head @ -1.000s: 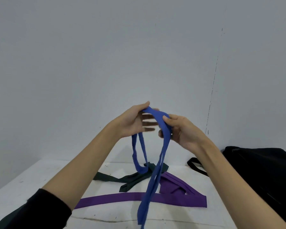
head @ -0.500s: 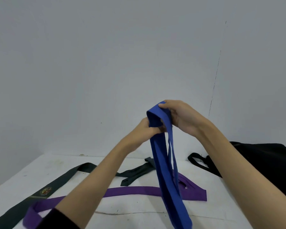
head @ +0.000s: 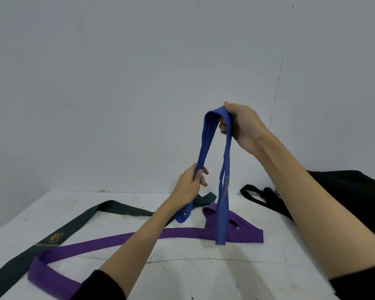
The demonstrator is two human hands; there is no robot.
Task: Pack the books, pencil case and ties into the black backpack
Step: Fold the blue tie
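A blue tie (head: 207,144) hangs folded in the air above the white table (head: 182,271). My right hand (head: 243,124) pinches its top fold, held high. Lower and to the left, my left hand (head: 187,187) grips one hanging strand of it. Its other strands dangle down to the table. A purple tie (head: 139,237) lies stretched across the table under my arms. A dark green tie (head: 78,224) with a crest lies to the left. The black backpack (head: 353,195) sits at the right edge, partly hidden by my right arm. No books or pencil case are in view.
A plain grey wall stands close behind the table. The backpack's black strap (head: 253,194) loops onto the table near the ties. The table's left part beyond the green tie is bare white surface.
My left hand slid down the blue tie from the top fold to a lower strand. My right hand stayed high on the fold. The tie's strands now spread apart.
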